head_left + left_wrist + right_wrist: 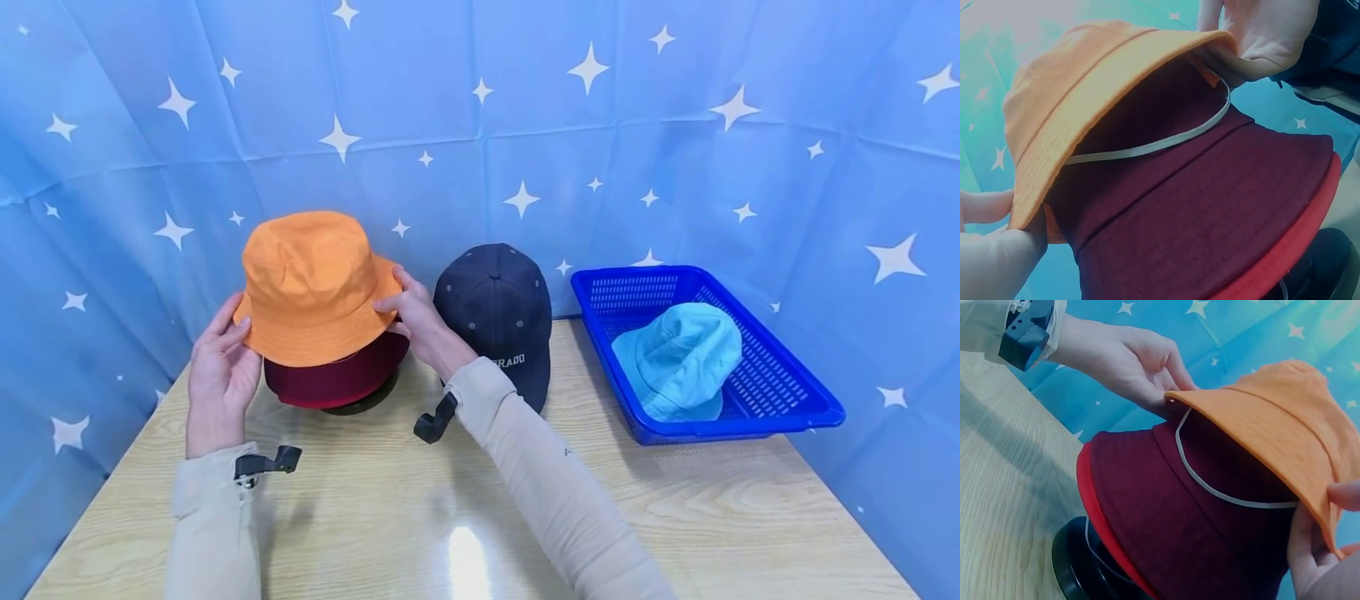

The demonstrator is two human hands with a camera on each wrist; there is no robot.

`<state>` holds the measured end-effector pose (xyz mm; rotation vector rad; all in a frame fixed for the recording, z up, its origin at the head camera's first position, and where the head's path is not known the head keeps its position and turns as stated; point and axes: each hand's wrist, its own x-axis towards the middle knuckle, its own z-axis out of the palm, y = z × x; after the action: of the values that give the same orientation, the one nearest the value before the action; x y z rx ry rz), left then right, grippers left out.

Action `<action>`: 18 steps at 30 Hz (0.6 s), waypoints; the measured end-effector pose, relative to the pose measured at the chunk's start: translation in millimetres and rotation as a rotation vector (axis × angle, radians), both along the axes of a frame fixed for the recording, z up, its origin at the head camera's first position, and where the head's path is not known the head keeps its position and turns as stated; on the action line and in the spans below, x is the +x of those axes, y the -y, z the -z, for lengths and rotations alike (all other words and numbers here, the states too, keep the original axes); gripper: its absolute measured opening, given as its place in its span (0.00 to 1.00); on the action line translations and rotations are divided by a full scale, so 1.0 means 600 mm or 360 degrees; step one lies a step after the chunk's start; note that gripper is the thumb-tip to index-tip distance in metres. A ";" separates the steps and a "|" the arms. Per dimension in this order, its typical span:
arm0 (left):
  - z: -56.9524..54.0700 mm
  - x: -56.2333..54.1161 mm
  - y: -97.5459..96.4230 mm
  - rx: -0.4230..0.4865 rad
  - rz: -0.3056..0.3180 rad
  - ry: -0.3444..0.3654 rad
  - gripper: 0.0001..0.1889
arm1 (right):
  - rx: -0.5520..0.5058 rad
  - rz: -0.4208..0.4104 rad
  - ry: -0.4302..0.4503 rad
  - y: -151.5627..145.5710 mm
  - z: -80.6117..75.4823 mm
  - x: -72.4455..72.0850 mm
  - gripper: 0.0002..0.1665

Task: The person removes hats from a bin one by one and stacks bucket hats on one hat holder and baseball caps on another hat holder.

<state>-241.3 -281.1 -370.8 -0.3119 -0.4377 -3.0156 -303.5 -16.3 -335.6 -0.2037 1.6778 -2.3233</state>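
Note:
Both hands hold an orange bucket hat (311, 275) by its brim, one at each side. My left hand (221, 367) pinches the left edge, thumb on top. On the opposite edge, my right hand (423, 321) grips the brim between thumb and fingers. Beneath the orange hat is a dark maroon bucket hat (1210, 200), its crown partly inside the orange one. A red brim (1088, 487) shows under the maroon brim. A thin white elastic cord (1154, 147) hangs from the orange hat across the maroon crown. Below them stands a black round base (1069, 556), mostly hidden.
A dark navy baseball cap (495, 300) with lettering stands just right of the hats, partly behind my right wrist. Farther right, a blue plastic basket (780, 375) holds a light blue bucket hat (682, 358). A blue star-patterned curtain (450, 100) closes off the wooden table (360, 500) behind.

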 end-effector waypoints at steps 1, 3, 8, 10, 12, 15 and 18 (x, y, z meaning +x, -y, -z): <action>0.001 0.000 0.000 0.0006 0.0006 0.0006 0.27 | 0.0001 -0.0001 -0.0001 0.000 0.001 -0.001 0.51; 0.004 -0.002 0.001 0.0009 0.0011 0.0024 0.27 | 0.0005 -0.0002 0.0002 0.000 0.003 -0.002 0.51; 0.006 -0.004 0.001 -0.0007 0.0022 0.0056 0.28 | 0.0008 -0.0007 0.0006 0.001 0.005 -0.002 0.52; 0.007 -0.004 0.002 0.0005 0.0042 0.0056 0.29 | 0.0009 -0.0004 0.0013 0.001 0.005 -0.002 0.52; 0.008 -0.004 0.004 0.0024 0.0061 0.0060 0.30 | 0.0015 0.0000 0.0025 0.001 0.006 -0.001 0.52; 0.011 -0.003 0.005 0.0046 0.0084 0.0081 0.30 | 0.0022 0.0010 0.0034 0.001 0.007 0.000 0.52; 0.014 -0.003 0.006 0.0034 0.0084 0.0112 0.26 | 0.0034 0.0007 0.0028 0.001 0.009 0.002 0.52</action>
<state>-243.3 -284.9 -379.5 -0.2199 -0.4086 -3.0882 -302.5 -16.7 -340.9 -0.1750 1.6955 -2.3022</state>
